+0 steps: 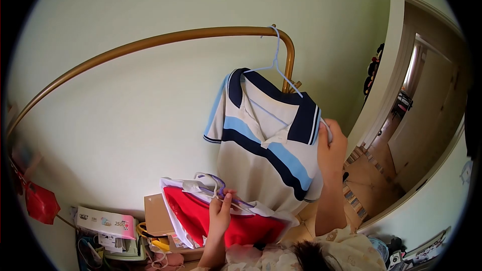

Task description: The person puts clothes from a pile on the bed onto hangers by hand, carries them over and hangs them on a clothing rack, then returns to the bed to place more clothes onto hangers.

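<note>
A short-sleeved polo shirt [241,158], off-white with navy and light blue bands and a navy collar, hangs tilted from a light blue hanger [276,52] hooked near the right end of a clothes rail [201,32]. My right hand [333,145] is closed on the shirt at its right-side shoulder. Lower down, my left hand [220,215] is closed around the top of a red and white garment [246,231] with a white cord. A purple hanger [215,179] shows at that garment's upper edge; how my left fingers grip it is partly hidden.
At lower left stand a cardboard box [157,213], a white and pink package [105,221] and assorted clutter. A red object [41,203] hangs at far left. On the right, a doorway leads past an open door [422,120]; more items lie at lower right.
</note>
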`<state>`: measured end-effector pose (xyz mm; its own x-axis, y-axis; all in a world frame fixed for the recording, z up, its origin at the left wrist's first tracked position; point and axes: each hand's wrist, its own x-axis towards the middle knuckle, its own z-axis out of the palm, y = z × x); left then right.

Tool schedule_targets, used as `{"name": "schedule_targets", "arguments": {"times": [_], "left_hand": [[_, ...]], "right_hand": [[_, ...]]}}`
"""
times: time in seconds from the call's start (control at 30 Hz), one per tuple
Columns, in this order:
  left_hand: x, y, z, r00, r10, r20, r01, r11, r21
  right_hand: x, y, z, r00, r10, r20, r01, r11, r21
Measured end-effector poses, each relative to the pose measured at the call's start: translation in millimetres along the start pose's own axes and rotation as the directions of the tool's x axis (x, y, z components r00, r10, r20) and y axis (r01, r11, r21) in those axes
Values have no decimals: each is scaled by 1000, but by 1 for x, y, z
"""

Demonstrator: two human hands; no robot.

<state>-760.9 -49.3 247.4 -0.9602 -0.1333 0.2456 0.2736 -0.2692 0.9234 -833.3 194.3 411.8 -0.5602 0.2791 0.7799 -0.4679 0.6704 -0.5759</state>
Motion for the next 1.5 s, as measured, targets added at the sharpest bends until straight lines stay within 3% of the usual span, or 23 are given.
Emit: {"name": "schedule_targets", "arguments": {"times": [0.07, 0.17, 0.23, 0.27, 0.3, 0.37, 0.47, 0.57, 0.67, 0.8, 0.9, 1.0, 1.23, 1.3, 1.37, 1.5], "left_hand": [[8, 0, 2, 1000, 7, -4, -7, 1000, -15], [16, 2, 3, 1000, 21, -3, -21, 999, -48], [24, 0, 3, 1000, 28, -4, -28, 998, -56], [26, 1, 2, 1000, 24, -4, -24, 998, -61], [29, 3, 2, 1000, 21, -3, -22, 998, -66], [34, 7, -2, 1000, 29, 10, -29, 997, -70], [35, 12, -10, 998, 41, 40, -37, 996, -80], [41, 11, -19, 999, 36, 22, -34, 996, -86], [38, 10, -28, 1000, 2, 9, -1, 990, -138], [43, 8, -25, 998, -19, 60, 28, 988, -151], [44, 14, -22, 999, -20, 43, 27, 988, -151], [49, 13, -16, 999, 0, 52, 7, 989, -149], [48, 20, 2, 996, 27, 89, -8, 979, -206], [45, 25, 9, 996, -22, 91, 43, 968, -247], [44, 20, 10, 986, 72, 150, -27, 959, -283], [42, 25, 11, 979, 113, 169, -59, 953, -296]], "right_hand": [[-1, 5, 2, 965, -245, -89, 224, 953, -203], [-24, -22, -10, 856, -451, -254, 362, 872, -330], [-49, -20, -18, 832, -554, -40, 544, 826, -147], [-60, -25, -18, 877, -451, 167, 449, 892, 50], [-72, -31, -15, 851, -361, 382, 298, 930, 215], [-92, -31, -3, 768, -232, 598, 136, 970, 201], [-122, -4, 7, 384, 142, 912, -26, 989, -143], [-141, -4, 8, 513, 8, 858, -52, 998, 22], [-156, -22, 10, 533, 70, 843, -123, 992, -4], [-166, -22, 23, 630, 161, 760, 67, 963, -259], [-173, -21, 23, 719, 116, 685, 80, 966, -247], [-167, -23, 21, 738, 148, 659, 72, 953, -295], [-144, -8, 10, 888, 1, 460, 65, 989, -129], [-132, -8, -1, 895, 68, 441, -28, 995, -98], [-120, -6, -10, 907, 130, 401, -92, 989, -113], [-84, -18, -19, 982, 48, 184, -22, 990, -138]]}}
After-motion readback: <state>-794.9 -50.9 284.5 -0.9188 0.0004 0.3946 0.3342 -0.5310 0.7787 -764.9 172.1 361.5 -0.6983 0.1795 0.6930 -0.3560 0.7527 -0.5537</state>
